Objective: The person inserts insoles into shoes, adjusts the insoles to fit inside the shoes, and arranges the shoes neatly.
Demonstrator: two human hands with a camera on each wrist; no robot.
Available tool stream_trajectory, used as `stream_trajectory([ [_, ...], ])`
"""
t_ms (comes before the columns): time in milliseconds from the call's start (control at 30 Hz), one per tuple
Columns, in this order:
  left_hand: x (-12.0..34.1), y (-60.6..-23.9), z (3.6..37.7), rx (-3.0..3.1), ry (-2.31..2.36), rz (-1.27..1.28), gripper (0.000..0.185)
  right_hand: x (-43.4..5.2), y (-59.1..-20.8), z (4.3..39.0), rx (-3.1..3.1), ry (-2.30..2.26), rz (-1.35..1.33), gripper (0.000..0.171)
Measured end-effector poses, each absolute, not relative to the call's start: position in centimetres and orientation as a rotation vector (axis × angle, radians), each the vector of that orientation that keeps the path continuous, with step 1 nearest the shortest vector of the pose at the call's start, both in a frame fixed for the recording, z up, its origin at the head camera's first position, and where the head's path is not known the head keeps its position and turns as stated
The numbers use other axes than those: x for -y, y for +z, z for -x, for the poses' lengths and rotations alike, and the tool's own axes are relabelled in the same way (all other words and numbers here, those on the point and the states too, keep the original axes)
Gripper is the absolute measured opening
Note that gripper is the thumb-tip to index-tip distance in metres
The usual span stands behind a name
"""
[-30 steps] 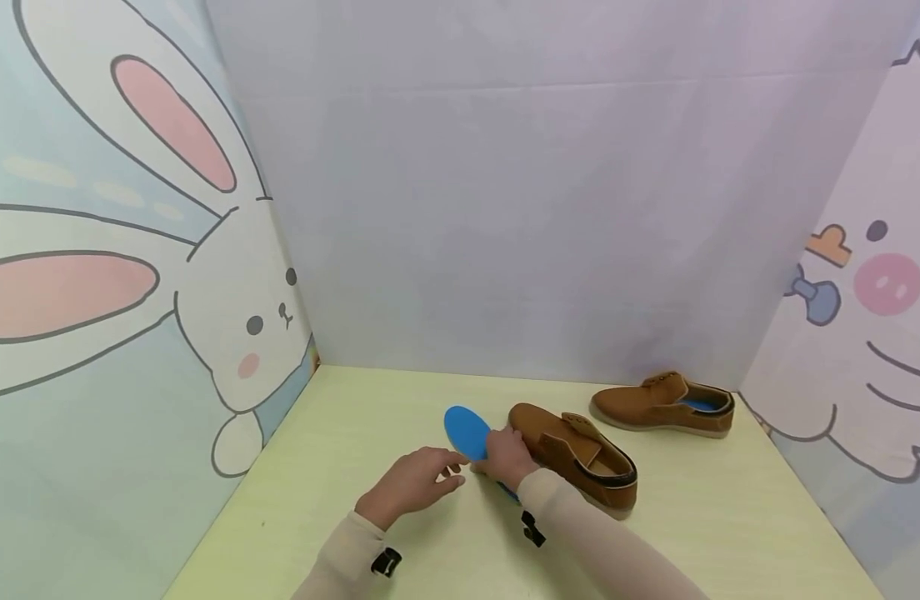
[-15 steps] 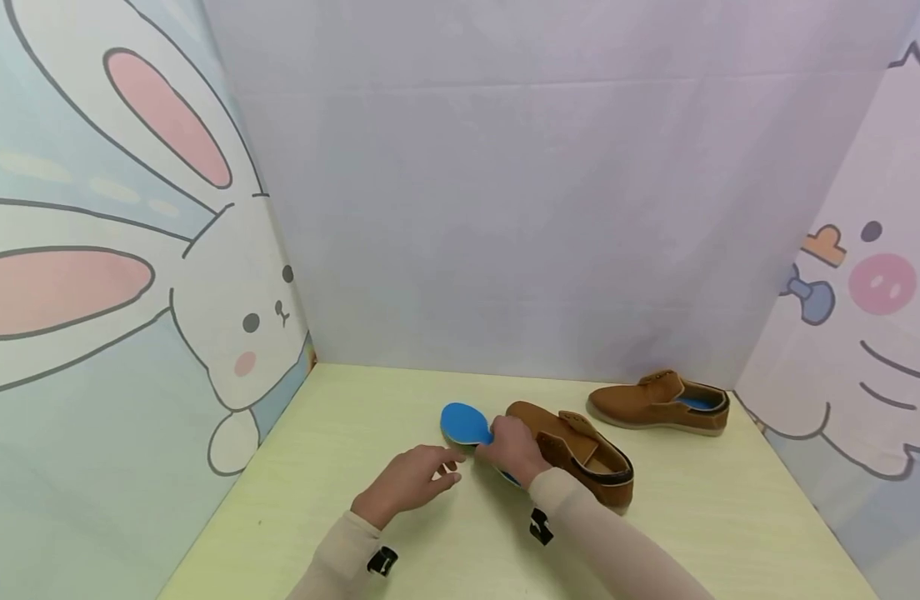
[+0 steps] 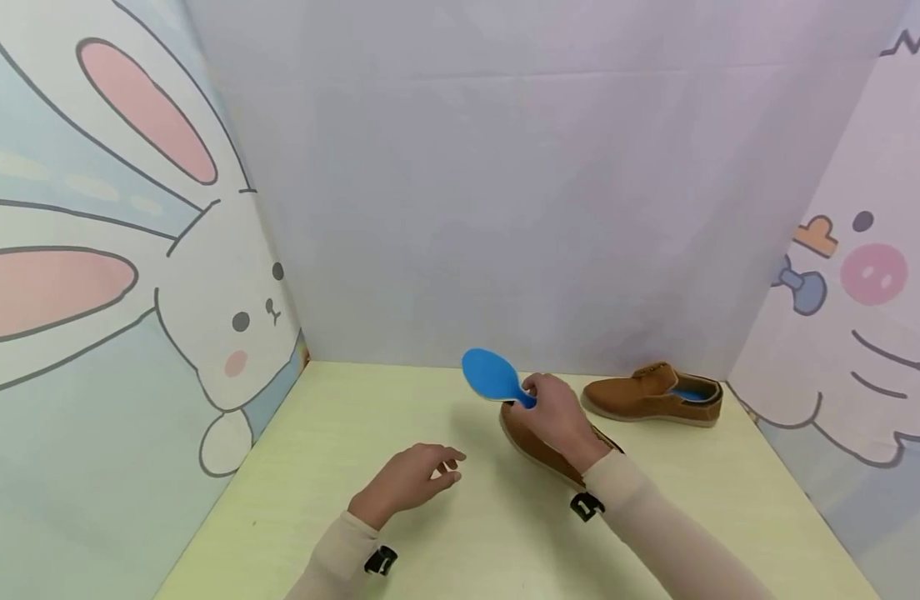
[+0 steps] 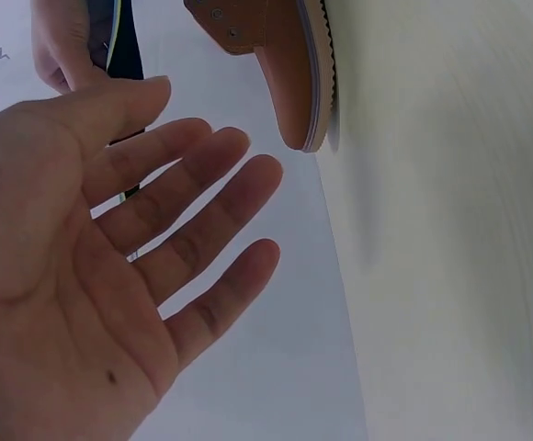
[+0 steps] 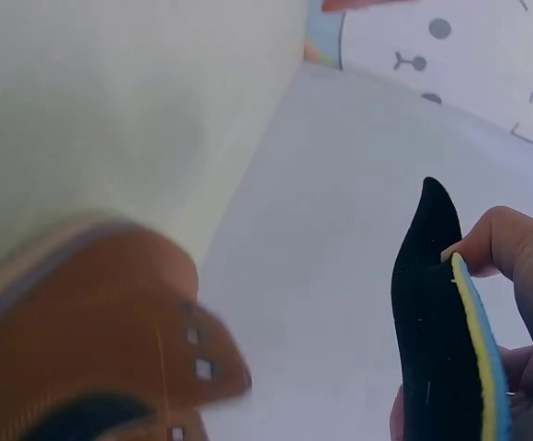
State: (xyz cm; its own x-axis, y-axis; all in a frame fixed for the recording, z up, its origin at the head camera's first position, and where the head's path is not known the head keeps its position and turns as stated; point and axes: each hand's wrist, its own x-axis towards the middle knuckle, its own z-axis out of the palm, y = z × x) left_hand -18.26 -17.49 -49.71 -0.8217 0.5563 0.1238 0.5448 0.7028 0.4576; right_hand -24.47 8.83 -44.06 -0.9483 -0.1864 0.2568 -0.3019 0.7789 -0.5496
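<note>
Beige long sleeves [image 3: 655,517], black wrist strap [image 3: 379,560] w/ buckle each arm.

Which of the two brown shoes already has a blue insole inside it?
The far shoe by the back wall: blue shows in its opening. The near shoe lies under the right hand, which holds its blue insole in the air.

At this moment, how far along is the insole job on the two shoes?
Done: the far shoe already shows a blue insole inside. In hand: the right hand pinches the insole above the near shoe; the left hand hovers open over the table. Left: the near shoe appears still without its insole.
</note>
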Motion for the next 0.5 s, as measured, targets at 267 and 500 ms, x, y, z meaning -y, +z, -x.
stream_trajectory([
  [267, 17.0, -49.3, 18.3, -2.861, 0.798, -0.978, 0.029, -14.8, -42.2, 24.4, 2.734, 0.861, -0.371, 0.04],
  [500, 16.7, -49.4, 18.3, -2.847, 0.81, -1.008, 0.029, -21.1, -42.6, 24.4, 2.738, 0.801, -0.222, 0.04],
])
